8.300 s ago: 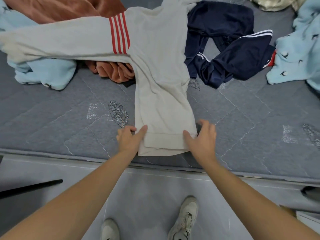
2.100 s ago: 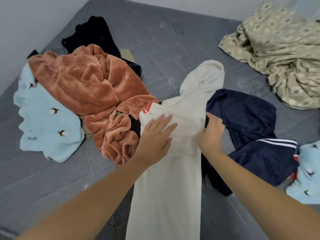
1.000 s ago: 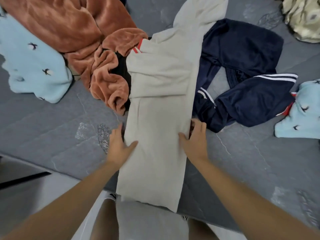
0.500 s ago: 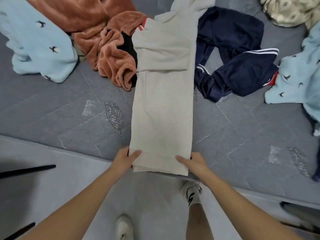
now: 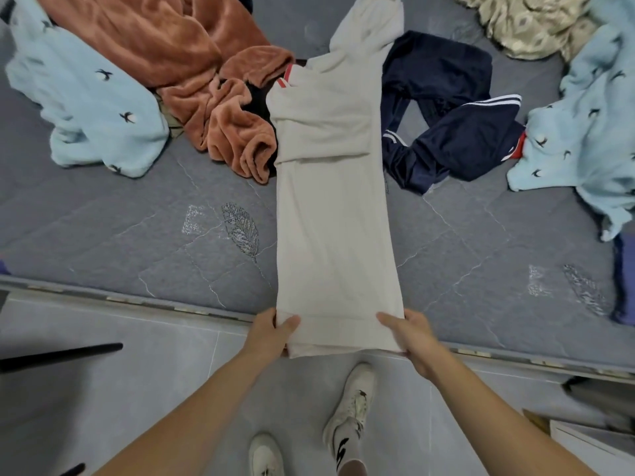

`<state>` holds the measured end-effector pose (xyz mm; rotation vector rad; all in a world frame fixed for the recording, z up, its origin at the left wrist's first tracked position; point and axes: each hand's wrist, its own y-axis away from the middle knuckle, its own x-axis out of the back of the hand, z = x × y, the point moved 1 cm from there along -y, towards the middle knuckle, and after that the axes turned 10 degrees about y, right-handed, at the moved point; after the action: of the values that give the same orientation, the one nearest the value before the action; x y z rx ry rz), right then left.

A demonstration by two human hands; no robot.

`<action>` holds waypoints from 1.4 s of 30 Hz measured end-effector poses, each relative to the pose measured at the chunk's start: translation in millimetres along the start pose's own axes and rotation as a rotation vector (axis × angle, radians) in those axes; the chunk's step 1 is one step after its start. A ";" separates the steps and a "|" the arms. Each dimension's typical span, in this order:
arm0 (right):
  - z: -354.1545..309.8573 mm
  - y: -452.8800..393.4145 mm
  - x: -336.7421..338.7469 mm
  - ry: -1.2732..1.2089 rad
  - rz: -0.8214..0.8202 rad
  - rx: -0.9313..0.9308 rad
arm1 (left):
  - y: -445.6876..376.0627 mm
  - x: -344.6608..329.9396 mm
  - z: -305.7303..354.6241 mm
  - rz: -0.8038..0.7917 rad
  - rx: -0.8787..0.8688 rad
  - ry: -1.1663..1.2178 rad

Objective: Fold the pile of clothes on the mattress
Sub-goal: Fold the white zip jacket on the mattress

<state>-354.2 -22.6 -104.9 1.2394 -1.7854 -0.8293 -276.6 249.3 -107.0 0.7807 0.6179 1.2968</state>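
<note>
Left hand: my left hand [image 5: 271, 333] pinches the near left corner of the cream sweatshirt [image 5: 335, 214], with the thumb on top of the cloth and the fingers under it.
Right hand: my right hand [image 5: 414, 334] grips the near right corner in the same way, thumb on top.
Hands together: they are apart, one at each end of the hem, with the width of the folded cloth between them.
Cream sweatshirt: it lies as a long narrow strip on the grey mattress [image 5: 137, 235], from my hands away to the hood at the far end. The hem which I hold hangs over the mattress edge, above the floor.
Left of it: a rust fleece garment [image 5: 192, 73] touches its upper part; a light blue garment [image 5: 89, 108] is further left.
Right of it: navy track pants [image 5: 457, 132] lie just beside the upper part.
Below: my two white shoes [image 5: 354, 403] stand on the floor.
</note>
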 end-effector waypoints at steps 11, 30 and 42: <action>-118.6 26.2 12.6 -0.384 0.037 -0.167 | 1.7 -13.6 114.5 0.226 0.058 0.267; -198.6 -92.9 -21.4 0.185 0.238 0.063 | -131.8 -14.2 138.2 0.149 0.033 -0.159; -205.6 -100.3 -1.5 0.313 0.097 0.334 | -124.1 -34.6 152.2 0.131 -0.244 0.081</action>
<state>-130.1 -67.1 -93.5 1.3926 -1.7507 -0.2664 -89.7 180.4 -114.5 0.5771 0.4668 1.4981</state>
